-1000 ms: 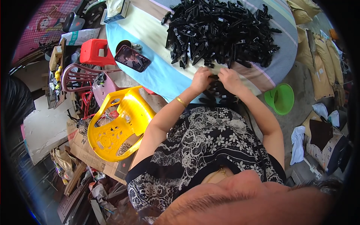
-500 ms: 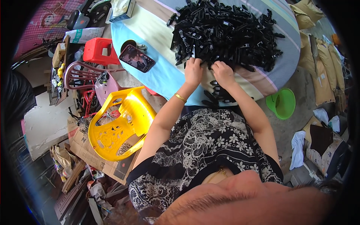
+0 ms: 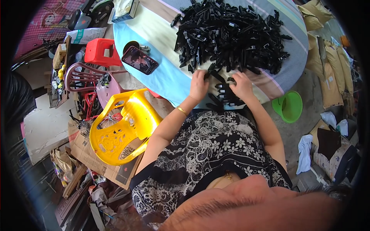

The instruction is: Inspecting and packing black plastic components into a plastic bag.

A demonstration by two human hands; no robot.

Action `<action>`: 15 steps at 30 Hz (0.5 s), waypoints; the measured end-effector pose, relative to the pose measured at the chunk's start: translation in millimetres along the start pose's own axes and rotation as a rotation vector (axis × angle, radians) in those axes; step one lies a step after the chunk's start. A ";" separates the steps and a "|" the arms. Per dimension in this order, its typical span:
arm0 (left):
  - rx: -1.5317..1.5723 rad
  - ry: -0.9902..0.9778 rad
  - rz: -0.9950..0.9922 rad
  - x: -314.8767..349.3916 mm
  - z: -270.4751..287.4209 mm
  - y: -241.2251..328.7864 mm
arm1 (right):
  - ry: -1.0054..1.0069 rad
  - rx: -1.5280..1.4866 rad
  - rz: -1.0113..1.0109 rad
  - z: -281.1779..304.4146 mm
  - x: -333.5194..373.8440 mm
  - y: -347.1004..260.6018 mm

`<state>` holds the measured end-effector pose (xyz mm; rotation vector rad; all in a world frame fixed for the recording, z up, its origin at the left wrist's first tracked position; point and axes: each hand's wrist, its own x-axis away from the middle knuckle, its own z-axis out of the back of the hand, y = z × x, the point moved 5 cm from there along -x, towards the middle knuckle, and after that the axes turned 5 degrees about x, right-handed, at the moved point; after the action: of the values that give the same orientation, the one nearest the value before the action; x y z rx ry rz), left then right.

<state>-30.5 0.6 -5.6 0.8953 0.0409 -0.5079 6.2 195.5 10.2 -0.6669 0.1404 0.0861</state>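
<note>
A large heap of small, long black plastic pieces (image 3: 231, 34), shaped rather like clips, covers the far part of the cloth-covered table (image 3: 169, 77). At the heap's near edge my left hand (image 3: 199, 85) is closed, thumb and fingers pinching one black piece. My right hand (image 3: 243, 86) is closed too, its fingertips on another dark piece above a neat row of black pieces (image 3: 226, 93) with small white patches. That row lies close to my body, between my hands. A few pieces (image 3: 214, 101) lie slanted just left of it.
A phone (image 3: 140, 60) with a lit screen leans by a round dark container (image 3: 132, 45) on the table's left. A tissue box (image 3: 125, 11) stands farther back. Left of me are a yellow plastic chair (image 3: 152, 115) and a red stool (image 3: 92, 52); a green bucket (image 3: 289, 107) stands right.
Both hands have drawn back from the heap toward me and moved apart, the right one toward the row. A black piece now shows at the left fingertips.
</note>
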 end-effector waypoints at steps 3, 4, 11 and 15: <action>0.109 0.095 0.279 -8.4 0.2 -10.3 | -0.031 0.186 0.065 3.3 4.6 -0.5; 0.048 0.077 0.231 -13.6 -0.3 -13.4 | -0.097 0.232 0.002 2.9 4.6 3.0; 0.146 0.298 0.131 -25.0 27.4 6.6 | -0.221 0.166 -0.025 3.5 9.2 2.3; 0.218 -0.194 -0.063 -8.7 -11.9 34.0 | -0.318 0.097 0.040 -6.2 24.3 -3.3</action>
<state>-21.2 30.6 14.0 1.0561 -0.1656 -0.6650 30.0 190.0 3.6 -0.5459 -0.1470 0.2208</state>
